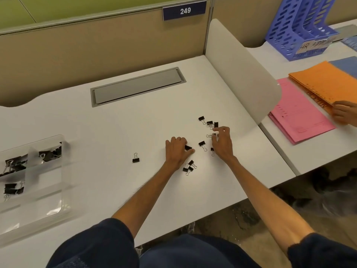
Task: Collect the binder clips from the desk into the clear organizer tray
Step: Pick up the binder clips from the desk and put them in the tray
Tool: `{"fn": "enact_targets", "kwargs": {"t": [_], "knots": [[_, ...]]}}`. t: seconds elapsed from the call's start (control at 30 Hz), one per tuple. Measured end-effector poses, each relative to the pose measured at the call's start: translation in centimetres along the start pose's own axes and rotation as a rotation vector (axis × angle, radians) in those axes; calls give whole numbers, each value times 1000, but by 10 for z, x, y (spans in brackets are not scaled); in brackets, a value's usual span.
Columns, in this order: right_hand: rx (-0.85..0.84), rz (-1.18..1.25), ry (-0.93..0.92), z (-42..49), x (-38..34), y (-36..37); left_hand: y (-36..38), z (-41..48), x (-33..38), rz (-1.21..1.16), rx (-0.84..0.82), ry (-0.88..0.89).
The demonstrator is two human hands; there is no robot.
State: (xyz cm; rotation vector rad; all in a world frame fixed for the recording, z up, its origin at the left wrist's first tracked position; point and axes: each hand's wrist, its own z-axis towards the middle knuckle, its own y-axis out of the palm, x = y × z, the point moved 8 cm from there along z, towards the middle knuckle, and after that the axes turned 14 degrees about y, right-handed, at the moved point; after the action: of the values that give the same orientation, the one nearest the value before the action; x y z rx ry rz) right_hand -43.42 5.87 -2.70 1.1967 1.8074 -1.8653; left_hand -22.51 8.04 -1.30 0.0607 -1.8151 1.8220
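White table (116, 122) fills the frame, clear tray (50, 206) at lower left, partly filled. Right of centre the left hand (177, 149) curls round one clip (188, 147), the right hand (222, 142) pinches another among scattered clips (202, 143). Light, stiff, probably slippery: best pinched by the black body.

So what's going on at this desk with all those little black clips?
A person is gathering binder clips scattered over a white desk. The left hand pinches one clip between thumb and fingers, and the right hand curls its fingers onto another clip in the loose cluster. The clear tray at the far left already holds several clips. Roughly ten lie out on the desk, including a lone clip off to the left.
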Motion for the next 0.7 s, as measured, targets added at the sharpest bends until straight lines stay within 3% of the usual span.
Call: {"fn": "enact_targets", "kwargs": {"t": [0.33, 0.7], "knots": [[-137, -12, 143, 49, 5, -1, -6, 6, -1, 9, 32, 62], [-206, -122, 64, 69, -2, -7, -23, 6, -6, -102, 118, 85]]}}
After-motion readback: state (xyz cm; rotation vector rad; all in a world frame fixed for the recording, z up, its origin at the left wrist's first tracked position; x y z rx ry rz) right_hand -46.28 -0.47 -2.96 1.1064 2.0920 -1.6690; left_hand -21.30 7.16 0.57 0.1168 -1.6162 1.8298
